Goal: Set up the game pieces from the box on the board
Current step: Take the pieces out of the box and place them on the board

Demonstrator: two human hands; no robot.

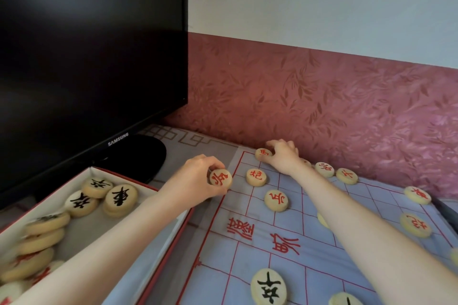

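Wall [347, 106] fills most of the shot, white up top and a pinkish-red leaf pattern lower down. A big black monitor [86, 57] stands on the left with its screen dark. Under everything there's a grey cloth [193, 143] with a brown key border.

The board [247, 255] lies on that, right of centre. It's a blue-grey sheet with red grid lines and big red characters. The box [49, 203] sits just left of it, white inside with red edges, holding a heap of boxed pieces [121, 197]: cream discs with black or red characters.

On the board itself, red-marked discs [276, 200] sit on the far half and a black-marked disc [269, 287] sits near the bottom edge.

The left hand [198, 178] is at the board's left edge, fingers and thumb pinching a red piece [220, 178] with its face tilted toward the camera. The right hand [282, 156] is at the far corner, fingers curled round a corner piece [263, 153] lying on the board. The right forearm crosses the board and half hides a couple of discs.
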